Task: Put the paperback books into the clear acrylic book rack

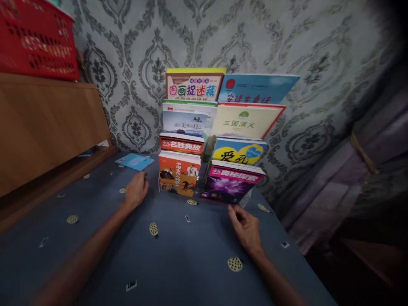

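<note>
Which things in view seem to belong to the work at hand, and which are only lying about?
Likely in the work:
purple book, right hand near its lower edge
orange book beside it
other upright books behind
flat blue item near the left hand, perhaps

Apparently just about:
red basket
wooden cabinet
curtain

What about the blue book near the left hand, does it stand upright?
No, the blue book lies flat on the table, beyond the left hand.

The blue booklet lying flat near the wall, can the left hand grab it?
Probably yes: the left hand is just on the near side of the blue booklet, and nothing seems to stand between them.
</note>
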Motion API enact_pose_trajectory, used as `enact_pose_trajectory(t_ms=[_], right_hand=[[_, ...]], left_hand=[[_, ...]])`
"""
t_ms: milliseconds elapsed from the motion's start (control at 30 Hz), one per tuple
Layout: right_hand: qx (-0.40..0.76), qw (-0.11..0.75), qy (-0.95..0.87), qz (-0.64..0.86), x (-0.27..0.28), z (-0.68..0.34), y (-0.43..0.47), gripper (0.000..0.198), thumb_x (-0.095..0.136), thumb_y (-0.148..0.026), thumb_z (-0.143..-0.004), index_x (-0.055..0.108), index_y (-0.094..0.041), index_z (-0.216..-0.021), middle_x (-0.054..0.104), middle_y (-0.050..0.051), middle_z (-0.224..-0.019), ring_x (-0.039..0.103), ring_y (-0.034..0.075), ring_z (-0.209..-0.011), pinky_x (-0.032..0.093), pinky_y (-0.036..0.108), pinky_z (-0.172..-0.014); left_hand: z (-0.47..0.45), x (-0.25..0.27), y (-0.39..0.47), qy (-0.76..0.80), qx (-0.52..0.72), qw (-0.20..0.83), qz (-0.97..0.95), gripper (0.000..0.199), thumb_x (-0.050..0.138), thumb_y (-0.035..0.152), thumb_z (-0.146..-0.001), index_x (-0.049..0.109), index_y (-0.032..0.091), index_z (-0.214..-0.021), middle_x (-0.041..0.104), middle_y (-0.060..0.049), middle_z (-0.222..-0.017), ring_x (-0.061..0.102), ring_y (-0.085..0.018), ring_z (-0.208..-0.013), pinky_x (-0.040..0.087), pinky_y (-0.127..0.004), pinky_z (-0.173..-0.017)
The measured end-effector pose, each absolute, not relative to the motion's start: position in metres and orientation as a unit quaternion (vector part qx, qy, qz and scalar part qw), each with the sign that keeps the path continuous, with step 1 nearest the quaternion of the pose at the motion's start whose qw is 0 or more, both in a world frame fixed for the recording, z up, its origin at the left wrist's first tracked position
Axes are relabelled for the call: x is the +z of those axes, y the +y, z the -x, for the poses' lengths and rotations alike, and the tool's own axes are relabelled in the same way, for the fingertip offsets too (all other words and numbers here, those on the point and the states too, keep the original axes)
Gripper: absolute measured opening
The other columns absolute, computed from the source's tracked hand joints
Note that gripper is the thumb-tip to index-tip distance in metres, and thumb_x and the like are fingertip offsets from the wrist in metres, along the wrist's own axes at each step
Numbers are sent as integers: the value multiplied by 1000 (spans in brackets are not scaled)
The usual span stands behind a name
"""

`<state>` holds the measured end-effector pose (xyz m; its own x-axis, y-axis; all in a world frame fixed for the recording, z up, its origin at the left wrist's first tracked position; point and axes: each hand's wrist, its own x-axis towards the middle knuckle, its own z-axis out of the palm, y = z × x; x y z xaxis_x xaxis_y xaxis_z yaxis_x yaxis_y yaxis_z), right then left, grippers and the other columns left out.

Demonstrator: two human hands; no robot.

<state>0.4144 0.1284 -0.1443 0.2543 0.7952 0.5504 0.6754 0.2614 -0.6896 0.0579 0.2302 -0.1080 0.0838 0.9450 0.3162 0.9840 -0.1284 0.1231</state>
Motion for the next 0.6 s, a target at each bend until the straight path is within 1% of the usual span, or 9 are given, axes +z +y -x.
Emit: enact_pose_trajectory(t_ms=[67, 133, 200, 300, 367, 433, 500, 533, 600], right_hand=[[60, 493, -628, 599, -145, -411, 128, 48, 46, -55, -90, 31, -24, -56, 28, -6, -54, 31, 10, -49, 28, 24, -47], [57, 473, -645, 598, -145, -408, 129, 49, 46, -55, -89, 30, -24, -56, 27, -6, -53, 30, 9, -48, 28, 24, -47], [55, 457, -651, 603, -144, -408, 130, 49, 46, -56, -89, 30, -24, -56, 27, -6, -53, 30, 10, -47, 29, 24, -47], [59, 445, -648, 615, -144, -409, 130, 49, 45, -57, -90, 30, -24, -56, 30, -5, -53, 33, 10, -48, 30, 24, -48], [64, 441, -645, 620, -144, -410, 130, 50, 44, -59, -90, 30, -24, -57, 30, -4, -53, 34, 11, -48, 31, 24, -47], [67, 438, -645, 623, -144, -410, 130, 50, 45, -60, -90, 31, -24, -57, 31, -4, -53, 34, 11, -48, 31, 24, -46], [65, 438, -645, 623, -144, -410, 129, 50, 46, -60, -89, 31, -24, -57, 31, -4, -52, 34, 12, -48, 31, 24, -45], [65, 438, -645, 623, -143, -410, 129, 50, 46, -59, -89, 32, -24, -57, 31, -4, -52, 34, 12, -48, 31, 24, -45], [66, 438, -643, 625, -143, -410, 129, 50, 46, -60, -89, 32, -24, -57, 31, -4, -53, 35, 12, -48, 32, 24, -46]], left_hand=[[-38, -104, 255, -674, -135, 59, 723, 40, 33, 14, -99, 47, 7, -135, 59, -22, -134, 55, -30, -126, 50, -41, -99], [-25, -100, 279, -677, -102, 54, 727, 46, 34, 8, -95, 45, 6, -140, 52, -25, -142, 49, -36, -133, 47, -51, -102], [-17, -95, 301, -670, -64, 47, 738, 51, 39, 5, -92, 46, 13, -142, 49, -23, -147, 43, -41, -139, 42, -62, -104], [-16, -93, 328, -651, -12, 38, 758, 56, 55, 4, -86, 52, 22, -139, 57, -18, -140, 41, -44, -139, 35, -72, -104], [-21, -95, 342, -642, 11, 39, 765, 51, 64, 8, -85, 57, 21, -133, 62, -16, -133, 47, -42, -135, 37, -70, -105], [-28, -99, 352, -641, 21, 44, 766, 40, 67, 22, -91, 59, 19, -130, 62, -13, -132, 56, -33, -125, 46, -60, -103], [-33, -100, 358, -640, 18, 48, 767, 39, 64, 35, -95, 59, 17, -129, 61, -11, -131, 62, -26, -115, 54, -50, -96], [-34, -101, 360, -637, 12, 48, 769, 40, 63, 38, -96, 59, 17, -129, 61, -11, -131, 64, -24, -111, 56, -47, -93], [-34, -100, 363, -623, -9, 48, 781, 39, 63, 37, -96, 59, 17, -129, 62, -11, -129, 64, -24, -109, 57, -46, -91]])
